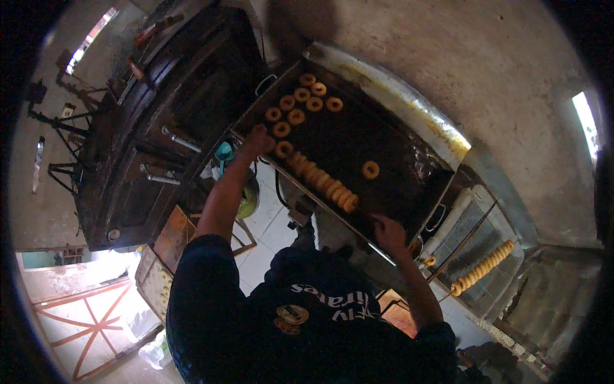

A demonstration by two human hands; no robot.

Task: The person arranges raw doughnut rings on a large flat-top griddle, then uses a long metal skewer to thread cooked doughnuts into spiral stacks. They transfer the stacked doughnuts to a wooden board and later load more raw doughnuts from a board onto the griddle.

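My left hand [260,139] is at the left front corner of a metal frying vat [331,218], its fingers curled beside the nearest ring. My right hand [389,234] is over the front rim, with fingers pointing inward. Between my hands, a row of ring doughnuts [324,182] stands closely packed, parallel to the front rim. A single ring [284,149] sits between that row and my left hand. Any rod through them is too dark to make out, as is whatever my fingers hold. Several loose golden rings [296,116] lie at the vat's left end; another ring [370,170] is farther right.
At right, a tray [472,225] holds rings threaded on a stick [482,269]. A dark wooden cabinet [192,96] with metal handles stands at left. Near my left forearm is a turquoise ladle [224,151]. A stained metal splash guard [398,91] backs the vat.
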